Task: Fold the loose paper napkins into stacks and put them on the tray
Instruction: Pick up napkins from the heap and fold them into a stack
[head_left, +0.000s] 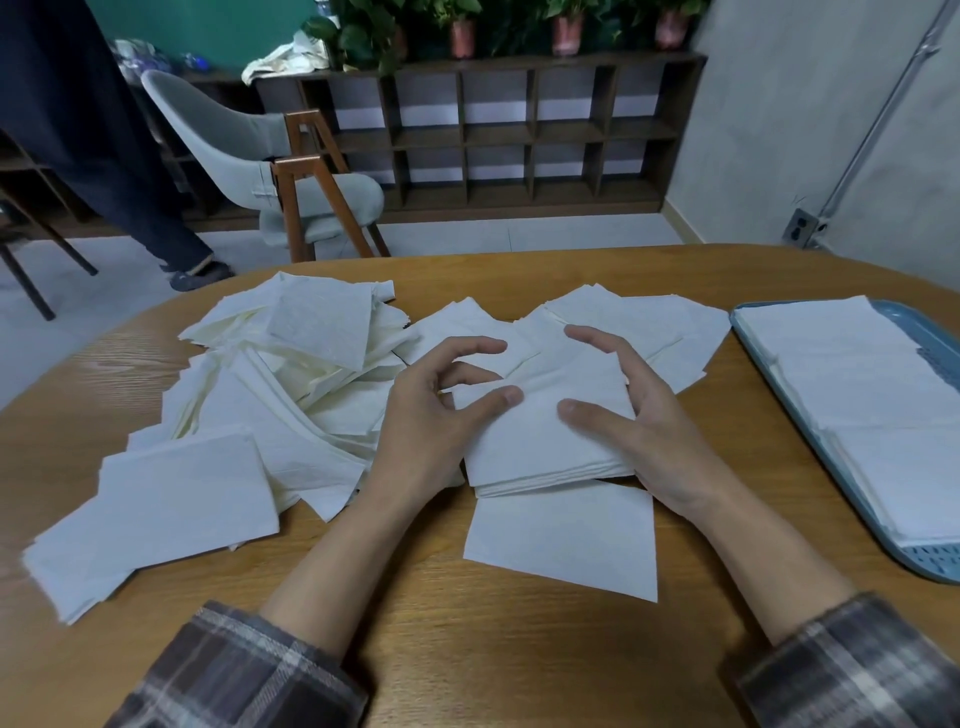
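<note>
Left hand (431, 415): palm down at the left edge of the napkin stack (545, 447), thumb pressed on top, fingers curled over the far edge, gripping it.
Right hand (644, 415): mirrors it on the right edge, thumb on top, fingers arched, holding the stack.
Napkin stack: on the table (519, 649), between both hands, overlapping a single napkin (566, 540).
Loose napkins (291, 364): heaped to the left.
Tray (930, 566): far right, carrying folded stacks (857, 374).
</note>
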